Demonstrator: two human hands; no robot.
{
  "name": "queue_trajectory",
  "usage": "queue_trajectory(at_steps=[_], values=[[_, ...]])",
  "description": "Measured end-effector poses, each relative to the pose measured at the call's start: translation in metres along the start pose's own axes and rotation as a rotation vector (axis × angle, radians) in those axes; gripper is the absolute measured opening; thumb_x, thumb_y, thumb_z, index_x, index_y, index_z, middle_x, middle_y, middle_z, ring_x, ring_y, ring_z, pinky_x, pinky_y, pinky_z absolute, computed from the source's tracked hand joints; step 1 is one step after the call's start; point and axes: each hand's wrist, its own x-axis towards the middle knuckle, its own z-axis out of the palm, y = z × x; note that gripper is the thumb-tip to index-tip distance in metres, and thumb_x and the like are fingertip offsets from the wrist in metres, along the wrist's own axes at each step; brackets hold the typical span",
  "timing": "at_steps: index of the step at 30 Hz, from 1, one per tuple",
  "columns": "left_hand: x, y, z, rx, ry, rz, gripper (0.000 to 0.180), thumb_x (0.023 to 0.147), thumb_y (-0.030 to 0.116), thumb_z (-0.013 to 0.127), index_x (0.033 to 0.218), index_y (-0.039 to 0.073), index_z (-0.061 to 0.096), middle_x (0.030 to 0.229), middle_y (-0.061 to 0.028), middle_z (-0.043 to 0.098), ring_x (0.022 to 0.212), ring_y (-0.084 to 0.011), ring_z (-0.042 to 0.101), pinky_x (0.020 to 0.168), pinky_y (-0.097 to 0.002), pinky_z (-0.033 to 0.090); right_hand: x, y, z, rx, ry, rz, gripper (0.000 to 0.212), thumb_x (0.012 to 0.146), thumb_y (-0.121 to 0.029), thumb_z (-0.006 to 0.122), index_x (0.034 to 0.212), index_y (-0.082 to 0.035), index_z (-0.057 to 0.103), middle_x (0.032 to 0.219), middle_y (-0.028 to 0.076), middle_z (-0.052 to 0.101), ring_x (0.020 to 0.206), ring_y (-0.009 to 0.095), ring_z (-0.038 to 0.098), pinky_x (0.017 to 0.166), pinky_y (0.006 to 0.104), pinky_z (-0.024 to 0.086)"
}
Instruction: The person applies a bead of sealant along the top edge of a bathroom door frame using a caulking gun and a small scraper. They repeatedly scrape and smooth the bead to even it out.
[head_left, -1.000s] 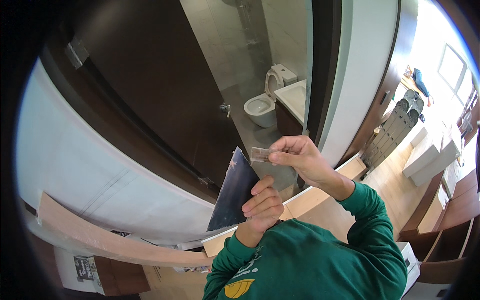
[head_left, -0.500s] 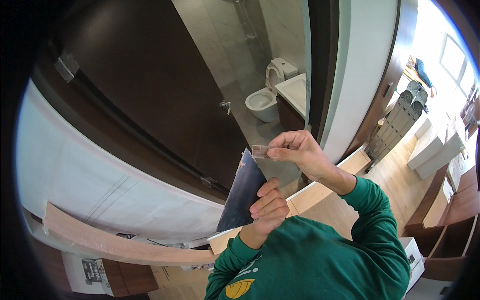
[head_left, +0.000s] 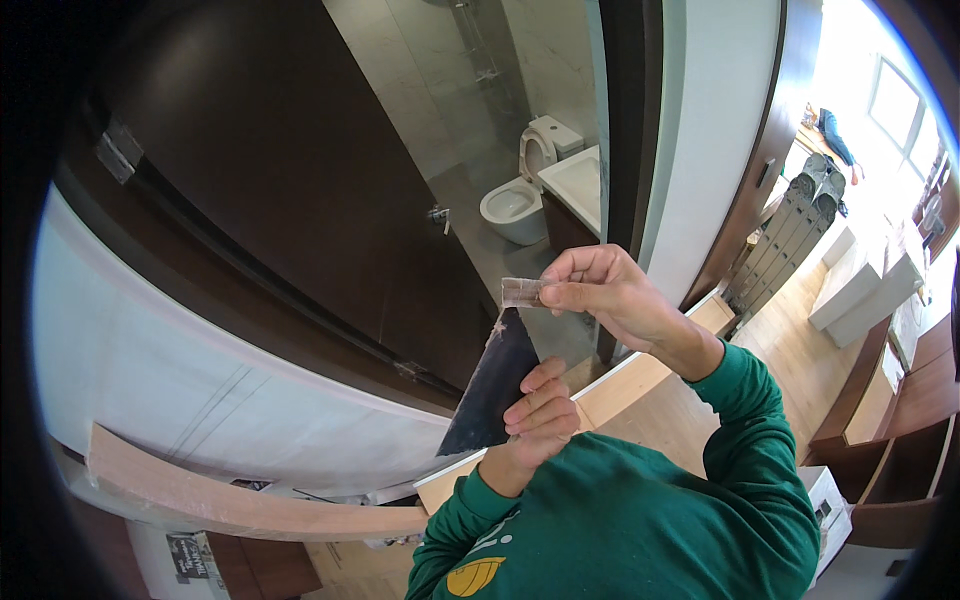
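Note:
My left hand [head_left: 543, 412] grips a thin, dark flat plate [head_left: 488, 388] by its right side, fingers folded over its face. Pale residue clings along the plate's upper left edge, and it tilts up to a corner. My right hand [head_left: 608, 292] pinches a small, clear rectangular piece [head_left: 520, 292], like a stiff strip of plastic, between thumb and fingers. This strip lies just above the plate's top corner; whether the two touch I cannot tell.
A dark door [head_left: 290, 170] stands to the left, with a toilet [head_left: 513, 208] and a washbasin [head_left: 575, 185] beyond it. A folded ladder [head_left: 780, 235] leans at right. A long pale board [head_left: 250, 505] lies at lower left, and open brown shelves [head_left: 915, 460] are at lower right.
The clear strip in my right hand has shifted slightly up over the plate's corner. The plate's top corner has tipped a little to the right. The whole view has moved a little.

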Motion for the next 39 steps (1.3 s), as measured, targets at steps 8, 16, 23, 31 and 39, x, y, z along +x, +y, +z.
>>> queue_trajectory(at_steps=[8,16,23,31,39], values=[[-0.003,0.003,0.001,-0.002,-0.024,0.015,0.018,0.102,0.003,0.046,0.085,0.006,0.051,0.054,-0.0055,0.062,0.041,-0.0106,0.057,0.039,-0.0208,0.041,0.004,0.011,0.000,-0.207,0.011,0.010,0.015,0.091,-0.014,0.078,0.098,-0.001,0.074,0.085,-0.001,0.070,0.075,0.002,0.056,0.066,0.0199,0.042],[-0.004,0.018,-0.007,0.138,0.088,0.030,0.017,0.101,0.009,0.050,0.085,0.005,0.050,0.061,-0.0078,0.063,0.049,-0.0108,0.059,0.044,-0.0222,0.043,0.002,0.015,0.009,-0.277,-0.091,0.036,0.016,0.092,-0.014,0.077,0.097,0.002,0.074,0.084,0.000,0.070,0.074,0.003,0.056,0.066,0.0210,0.043],[0.004,0.044,0.015,1.025,0.587,0.872,0.041,0.108,0.037,0.052,0.114,-0.001,0.066,0.106,-0.0095,0.073,0.090,-0.0193,0.071,0.080,-0.0336,0.058,-0.021,0.000,-0.002,-0.126,0.065,-0.131,0.014,0.092,-0.010,0.076,0.099,0.001,0.071,0.089,0.000,0.069,0.081,0.006,0.061,0.075,0.0218,0.046],[-0.008,0.050,0.020,1.733,0.597,1.484,0.046,0.111,0.031,0.047,0.073,0.005,0.054,0.076,0.0037,0.057,0.070,-0.0035,0.045,0.062,-0.0236,0.036,-0.027,0.046,-0.002,-0.068,0.243,-0.020,0.010,0.094,-0.008,0.074,0.100,-0.001,0.072,0.090,0.000,0.070,0.082,0.005,0.061,0.075,0.0214,0.047],[-0.004,0.032,0.011,2.186,0.649,1.565,0.048,0.110,0.035,0.041,0.083,0.000,0.058,0.070,-0.0012,0.055,0.064,-0.0104,0.046,0.058,-0.0280,0.036,-0.022,0.080,0.020,0.010,0.348,-0.006,0.006,0.092,-0.007,0.076,0.097,-0.004,0.074,0.081,-0.003,0.069,0.069,0.001,0.054,0.059,0.0189,0.036]])
